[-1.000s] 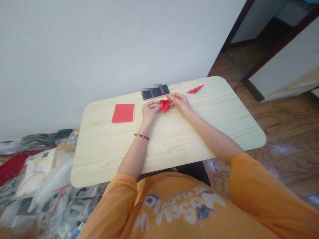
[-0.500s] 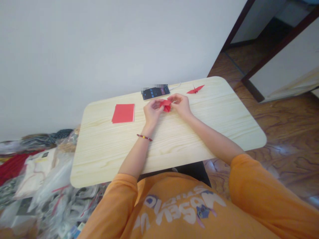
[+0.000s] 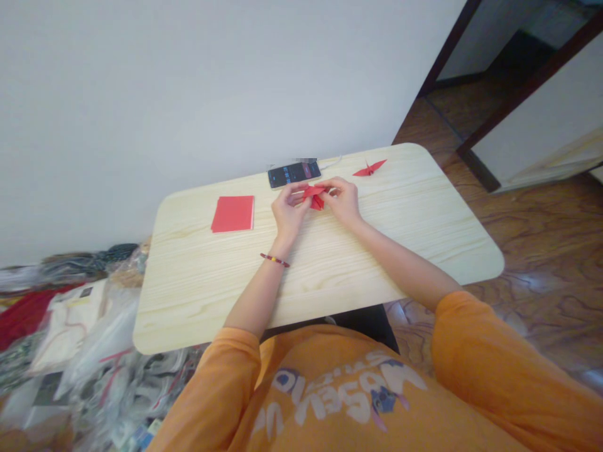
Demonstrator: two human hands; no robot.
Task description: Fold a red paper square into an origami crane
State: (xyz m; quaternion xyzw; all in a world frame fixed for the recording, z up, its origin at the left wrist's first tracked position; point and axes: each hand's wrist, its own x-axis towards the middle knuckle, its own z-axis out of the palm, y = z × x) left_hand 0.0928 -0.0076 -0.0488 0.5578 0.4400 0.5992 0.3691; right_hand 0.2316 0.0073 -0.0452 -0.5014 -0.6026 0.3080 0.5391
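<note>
Between my hands, over the far middle part of the table, is a partly folded piece of red origami paper [image 3: 315,195]. Its left side is pinched by the thumb and fingers of my left hand [image 3: 288,208], which has a beaded bracelet on the wrist. My right hand [image 3: 343,201] grips the right side the same way. Fingers cover both edges, so the exact folds there are hidden. A finished red paper crane [image 3: 370,168] with spread wings lies beyond my right hand. Left of my left hand rests a stack of red square paper [image 3: 233,214].
A phone [image 3: 294,174] with a white cable lies at the back edge of the pale wooden table [image 3: 320,270], against the wall. Plastic bags and cloth items [image 3: 113,376] are heaped at the left. A doorway and wooden floor [image 3: 541,238] lie to the right.
The red paper's top flap has spread wider and flatter between my fingers. Both hands have stayed in nearly the same place.
</note>
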